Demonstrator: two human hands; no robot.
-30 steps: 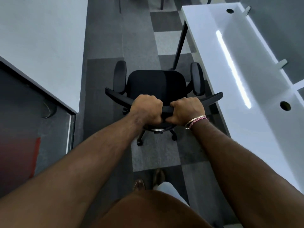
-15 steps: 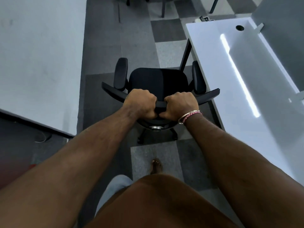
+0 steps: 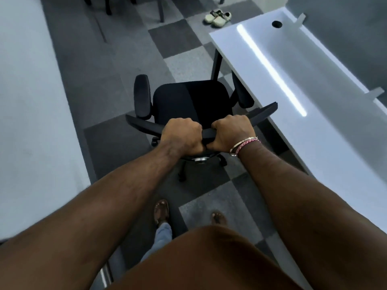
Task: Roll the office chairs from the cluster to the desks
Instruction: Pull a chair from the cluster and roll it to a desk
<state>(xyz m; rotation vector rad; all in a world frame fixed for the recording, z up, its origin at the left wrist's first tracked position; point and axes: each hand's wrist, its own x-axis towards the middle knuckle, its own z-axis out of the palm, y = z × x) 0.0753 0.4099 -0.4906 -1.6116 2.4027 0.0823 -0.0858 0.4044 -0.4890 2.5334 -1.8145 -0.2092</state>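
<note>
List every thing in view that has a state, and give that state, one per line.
office chair: upright on the carpet, seat empty, right armrest tucked under the desk's edge.
left hand: grips the top of the chair's backrest.
right hand: grips the backrest beside the left hand.
white desk: top bare, cable hole open.
pair of shoes: on the floor beyond the desk, side by side.

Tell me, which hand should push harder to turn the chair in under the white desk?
Probably the left hand. Both hands grip the top of the chair back, the right hand nearer the desk. The desk lies to the right, so pushing from the left side should swing the seat toward it.
</note>
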